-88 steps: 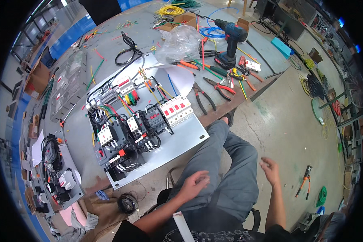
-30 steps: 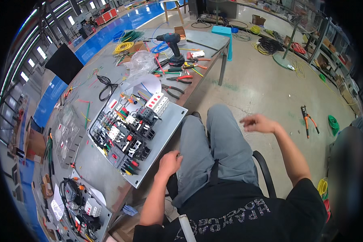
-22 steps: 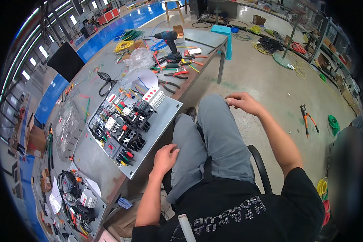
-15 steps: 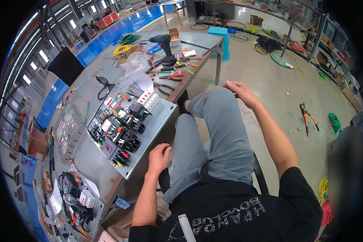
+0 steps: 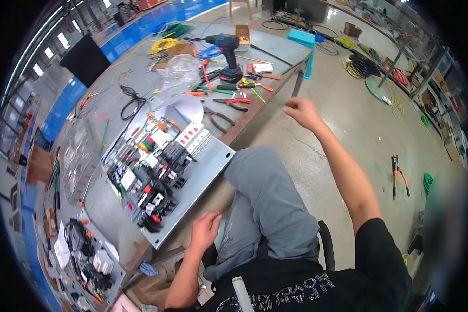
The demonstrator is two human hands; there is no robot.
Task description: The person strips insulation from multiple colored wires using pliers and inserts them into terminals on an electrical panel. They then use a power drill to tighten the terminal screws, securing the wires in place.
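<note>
Panel carries mounted, wired components; completeness cannot be told. Left hand near panel, right hand right of it: both half-open, empty.

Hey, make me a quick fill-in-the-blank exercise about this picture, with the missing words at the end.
1. The drill stands ____ on the table rather than lying on its side.
2. The hand nearer the drill is the person's ____ hand.
3. The wired panel is nearer the person's ____ hand.
4. The long-handled tool on the floor has ____ handles.

Missing words: upright; right; left; orange.
</note>
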